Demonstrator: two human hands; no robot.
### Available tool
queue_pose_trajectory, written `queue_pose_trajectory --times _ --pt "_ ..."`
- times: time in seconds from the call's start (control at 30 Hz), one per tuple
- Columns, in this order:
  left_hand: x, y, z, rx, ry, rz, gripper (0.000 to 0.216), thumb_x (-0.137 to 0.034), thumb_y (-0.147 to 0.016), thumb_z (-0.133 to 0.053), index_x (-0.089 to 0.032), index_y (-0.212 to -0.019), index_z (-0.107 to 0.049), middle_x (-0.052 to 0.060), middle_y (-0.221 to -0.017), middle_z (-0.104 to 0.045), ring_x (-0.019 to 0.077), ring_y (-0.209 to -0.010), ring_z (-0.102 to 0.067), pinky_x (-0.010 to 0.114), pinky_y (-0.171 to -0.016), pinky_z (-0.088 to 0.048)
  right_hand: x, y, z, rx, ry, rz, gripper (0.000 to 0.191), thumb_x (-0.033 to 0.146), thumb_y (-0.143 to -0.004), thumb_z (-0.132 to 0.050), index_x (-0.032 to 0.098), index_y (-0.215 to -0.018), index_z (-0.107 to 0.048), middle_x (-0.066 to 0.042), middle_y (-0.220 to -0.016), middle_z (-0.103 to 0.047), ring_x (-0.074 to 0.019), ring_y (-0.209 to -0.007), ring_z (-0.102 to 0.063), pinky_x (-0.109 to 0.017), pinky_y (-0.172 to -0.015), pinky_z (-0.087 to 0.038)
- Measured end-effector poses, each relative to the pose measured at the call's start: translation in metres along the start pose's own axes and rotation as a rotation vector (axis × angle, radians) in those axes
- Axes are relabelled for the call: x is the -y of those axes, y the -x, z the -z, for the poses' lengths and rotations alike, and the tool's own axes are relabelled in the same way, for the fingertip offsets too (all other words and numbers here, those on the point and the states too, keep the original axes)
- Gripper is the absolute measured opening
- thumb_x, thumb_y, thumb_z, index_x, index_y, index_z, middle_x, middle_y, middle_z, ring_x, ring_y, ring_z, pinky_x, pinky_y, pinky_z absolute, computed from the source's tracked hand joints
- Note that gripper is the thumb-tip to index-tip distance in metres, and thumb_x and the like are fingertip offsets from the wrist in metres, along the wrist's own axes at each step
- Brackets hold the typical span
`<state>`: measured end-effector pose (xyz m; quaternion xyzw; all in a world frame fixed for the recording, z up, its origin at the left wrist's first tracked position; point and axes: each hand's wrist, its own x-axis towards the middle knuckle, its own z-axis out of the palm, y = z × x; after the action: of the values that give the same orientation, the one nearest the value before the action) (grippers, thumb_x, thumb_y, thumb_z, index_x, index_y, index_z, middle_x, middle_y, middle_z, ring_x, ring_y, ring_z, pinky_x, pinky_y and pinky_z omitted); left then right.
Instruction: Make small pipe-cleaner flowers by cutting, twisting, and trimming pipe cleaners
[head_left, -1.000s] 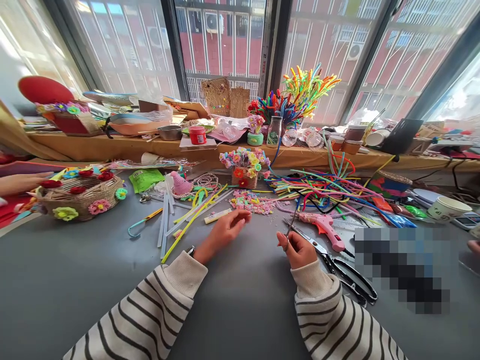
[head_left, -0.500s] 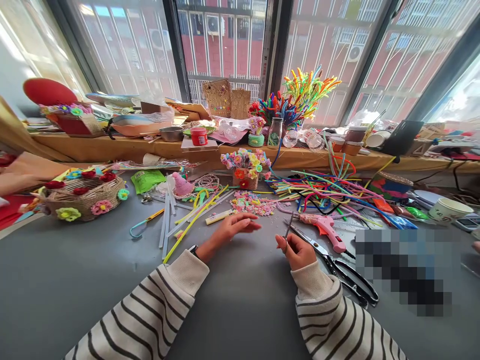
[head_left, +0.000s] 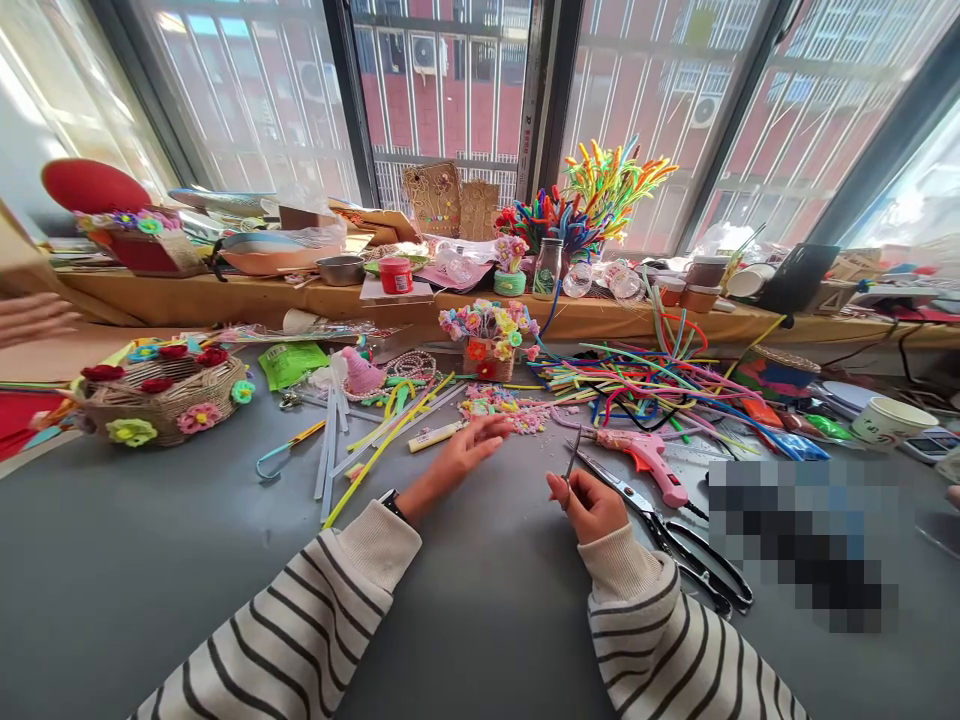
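Note:
My left hand (head_left: 465,458) is stretched out over the grey table, fingers extended and holding nothing. Its fingertips reach the near edge of a pile of small pastel bits (head_left: 501,404). In my right hand (head_left: 596,505), closed at chest side of the table, is a small pair of scissors (head_left: 572,455), blades pointing up and away. Just right of that hand lie large black-handled scissors (head_left: 660,530) and a pink glue gun (head_left: 651,462). A glue stick with a paper label (head_left: 436,436) rests beyond my left wrist.
Clear glue sticks (head_left: 328,450) and yellow stems (head_left: 390,450) lie left. A woven flower basket (head_left: 161,405) stands far left, near another person's hand (head_left: 34,320). Behind are a flower pot (head_left: 487,362) and heaped pipe cleaners (head_left: 637,380). A paper cup (head_left: 891,420) stands right.
My left hand has moved slightly up toward the pastel bits, its fingers lifting. The other person's arm at the far left has drawn back from the basket. My right hand keeps the small scissors.

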<state>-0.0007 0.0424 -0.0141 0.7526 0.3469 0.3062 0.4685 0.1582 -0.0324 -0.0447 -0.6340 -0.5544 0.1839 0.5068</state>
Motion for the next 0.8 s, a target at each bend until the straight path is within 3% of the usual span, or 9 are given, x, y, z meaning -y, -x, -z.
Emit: queue_pose_trajectory --times 0.07,0.2,0.33,0.37,0.43,0.53,0.63,0.7,0.8 --pt "-0.001 0.001 -0.003 0.101 -0.038 0.051 0.042 -0.037 -0.075 -0.034 -0.015 -0.111 -0.039 0.010 -0.113 -0.047 0.0184 -0.103 -0.043 0.033 -0.087 -0.034 0.000 0.000 0.000 0.003 0.000 0.002 0.041 0.053 -0.063 -0.042 0.016 -0.045 -0.046 0.006 -0.037 -0.031 -0.0052 -0.036 -0.024 -0.019 -0.036 -0.022" --pt "-0.004 0.001 -0.004 0.001 -0.034 -0.050 0.048 -0.039 -0.074 -0.036 -0.020 -0.118 -0.029 0.006 -0.122 -0.037 0.0179 -0.113 -0.031 0.034 -0.094 -0.023 0.001 0.000 0.001 0.010 0.013 -0.009 0.041 0.052 -0.063 -0.042 0.016 -0.046 -0.046 0.006 -0.038 -0.031 -0.0053 -0.036 -0.025 -0.019 -0.037 -0.023" --pt "-0.001 -0.002 0.003 0.242 0.187 0.114 0.047 -0.039 -0.080 -0.014 -0.016 -0.115 -0.034 0.010 -0.113 -0.047 0.0176 -0.103 -0.044 0.034 -0.084 -0.037 0.001 0.000 0.000 0.011 0.014 -0.001 0.041 0.052 -0.064 -0.041 0.016 -0.044 -0.045 0.006 -0.037 -0.031 -0.0053 -0.036 -0.025 -0.019 -0.037 -0.023" --pt "0.000 -0.003 0.004 0.127 0.162 0.140 0.044 -0.039 -0.079 -0.020 -0.016 -0.114 -0.036 0.010 -0.115 -0.045 0.0179 -0.103 -0.043 0.033 -0.084 -0.037 0.000 0.000 0.000 0.011 0.017 0.004 0.041 0.052 -0.064 -0.041 0.016 -0.044 -0.046 0.006 -0.037 -0.031 -0.0052 -0.036 -0.025 -0.019 -0.037 -0.023" --pt "0.001 -0.003 0.005 0.056 0.149 0.115 0.044 -0.039 -0.078 -0.029 -0.021 -0.118 -0.028 0.006 -0.123 -0.035 0.0162 -0.112 -0.032 0.032 -0.089 -0.032 -0.002 0.000 -0.002 0.015 0.022 0.011 0.041 0.052 -0.063 -0.042 0.016 -0.045 -0.047 0.006 -0.037 -0.031 -0.0051 -0.036 -0.024 -0.019 -0.036 -0.022" --pt "0.001 -0.002 0.003 0.203 0.141 0.087 0.046 -0.043 -0.079 -0.013 -0.022 -0.117 -0.031 0.007 -0.117 -0.044 0.0165 -0.106 -0.040 0.034 -0.087 -0.034 -0.006 -0.001 -0.005 0.021 0.011 0.004 0.041 0.053 -0.061 -0.044 0.016 -0.046 -0.049 0.006 -0.037 -0.031 -0.0051 -0.036 -0.024 -0.019 -0.036 -0.022" --pt "0.003 -0.002 -0.001 0.076 0.005 0.093 0.053 -0.045 -0.075 -0.029 -0.020 -0.121 -0.024 0.009 -0.126 -0.030 0.0194 -0.114 -0.028 0.036 -0.091 -0.027 -0.010 -0.001 -0.007 0.022 -0.020 -0.020 0.040 0.053 -0.059 -0.046 0.015 -0.050 -0.052 0.005 -0.038 -0.035 -0.0052 -0.036 -0.024 -0.019 -0.035 -0.021" --pt "0.007 0.000 -0.005 0.034 -0.186 -0.007 0.052 -0.045 -0.077 -0.022 -0.021 -0.123 -0.016 0.007 -0.129 -0.024 0.0173 -0.117 -0.020 0.036 -0.094 -0.022 -0.012 -0.001 -0.008 0.021 -0.035 -0.034 0.039 0.053 -0.059 -0.047 0.015 -0.052 -0.053 0.005 -0.039 -0.038 -0.0053 -0.036 -0.026 -0.018 -0.034 -0.021" --pt "0.012 0.005 -0.009 0.213 -0.604 -0.174 0.053 -0.049 -0.074 -0.027 -0.024 -0.121 -0.024 0.004 -0.129 -0.023 0.0193 -0.119 -0.014 0.039 -0.096 -0.010 -0.013 -0.002 -0.007 0.008 -0.020 -0.057 0.038 0.053 -0.057 -0.048 0.016 -0.052 -0.053 0.005 -0.038 -0.039 -0.0060 -0.034 -0.031 -0.019 -0.035 -0.025"
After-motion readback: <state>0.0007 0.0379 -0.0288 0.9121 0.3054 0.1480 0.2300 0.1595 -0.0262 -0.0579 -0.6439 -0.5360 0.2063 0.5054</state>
